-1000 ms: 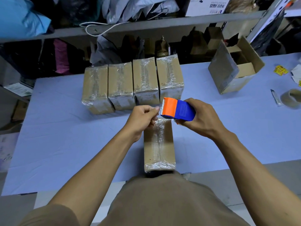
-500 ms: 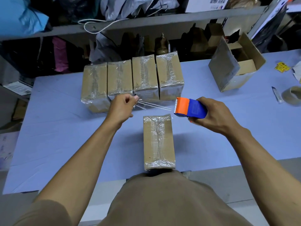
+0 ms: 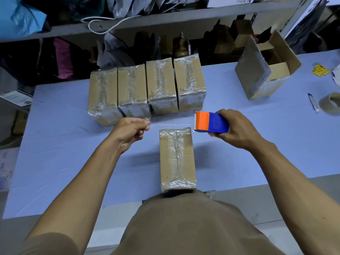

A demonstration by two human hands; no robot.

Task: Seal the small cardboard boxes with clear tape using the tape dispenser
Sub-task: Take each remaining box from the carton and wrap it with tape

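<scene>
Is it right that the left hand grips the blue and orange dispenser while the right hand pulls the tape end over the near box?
No, the hands are swapped. In the head view the right hand grips the tape dispenser, and the left hand pinches the tape end, stretched over the near box.

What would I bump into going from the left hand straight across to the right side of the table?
Left hand → stretched clear tape → orange and blue tape dispenser → right hand → small knife → tape roll at the table's right edge.
</scene>
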